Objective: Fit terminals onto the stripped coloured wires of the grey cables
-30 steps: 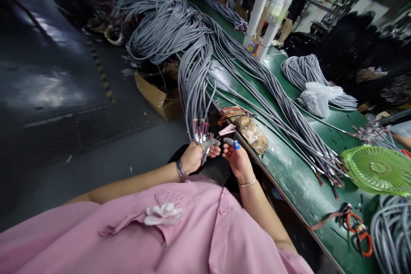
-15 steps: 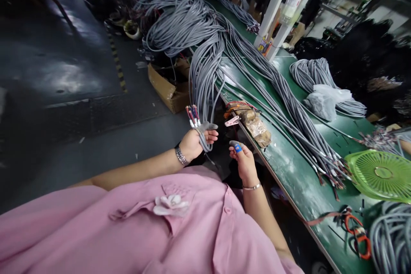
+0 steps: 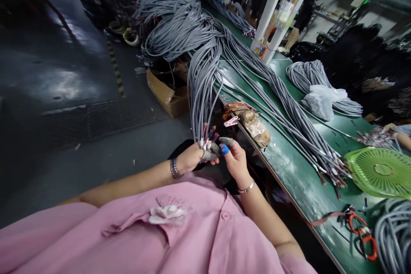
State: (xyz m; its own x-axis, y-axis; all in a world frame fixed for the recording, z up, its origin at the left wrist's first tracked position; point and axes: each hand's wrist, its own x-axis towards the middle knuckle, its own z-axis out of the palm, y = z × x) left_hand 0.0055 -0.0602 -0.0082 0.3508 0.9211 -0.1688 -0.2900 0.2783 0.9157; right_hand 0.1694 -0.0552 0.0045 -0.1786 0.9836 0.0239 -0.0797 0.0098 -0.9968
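Observation:
My left hand (image 3: 192,157), a metal watch on its wrist and grey covers on some fingers, is closed around the ends of several grey cables (image 3: 203,111). White collars and short coloured wires (image 3: 210,133) stick up out of the grip. The cables hang down to it from the large bundle at the table's edge. Close against the left fingertips is my right hand (image 3: 236,162), with blue tape on the thumb and a grey cover on the index finger. Its thumb and index are bent toward each other beside the wires; what lies between them is too small to make out.
Along the green table (image 3: 289,188) run long grey cables (image 3: 272,81). A taped brown block (image 3: 257,130) with a pink clip (image 3: 231,121) sits at its edge. A green fan (image 3: 382,171) and orange-handled scissors (image 3: 362,235) lie right. Below stands a cardboard box (image 3: 170,96).
My left hand has lowered slightly and turned, bringing the coloured wire ends between the hands. My right hand has moved left, up against the left fingertips.

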